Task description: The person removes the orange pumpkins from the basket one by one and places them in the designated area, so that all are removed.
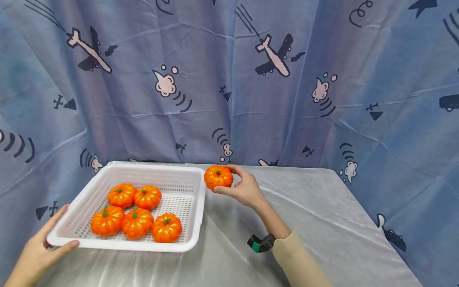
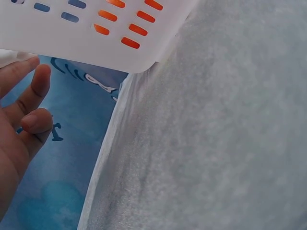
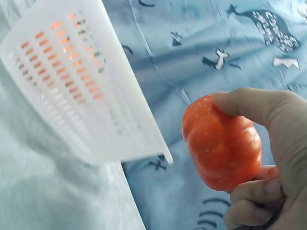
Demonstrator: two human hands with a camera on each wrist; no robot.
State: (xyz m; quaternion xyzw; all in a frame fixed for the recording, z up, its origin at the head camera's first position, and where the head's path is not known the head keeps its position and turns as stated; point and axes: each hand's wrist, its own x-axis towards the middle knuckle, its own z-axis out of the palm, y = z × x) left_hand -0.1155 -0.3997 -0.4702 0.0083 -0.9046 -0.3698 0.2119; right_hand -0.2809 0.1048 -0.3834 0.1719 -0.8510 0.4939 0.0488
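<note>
My right hand [image 1: 247,189] holds a small orange pumpkin [image 1: 218,178] between thumb and fingers, just off the right rim of a white plastic basket [image 1: 199,207]. In the right wrist view, the pumpkin [image 3: 220,143] hangs apart from the basket's perforated wall [image 3: 110,96]. Around the front left corner of the basket, my left hand [image 1: 37,251] grips with the thumb on the front rim and fingers along the left side. Several more orange pumpkins [image 1: 138,223] with green stems sit inside the basket, mostly toward its left and front. The left wrist view shows the left hand [image 2: 24,110] beside the basket wall [image 2: 81,48].
A grey cloth covers the table [image 1: 305,207], which stretches right of the basket. Behind it hangs a blue curtain [image 1: 201,79] printed with planes and clouds. A dark band with a green piece [image 1: 261,243] is on the right wrist.
</note>
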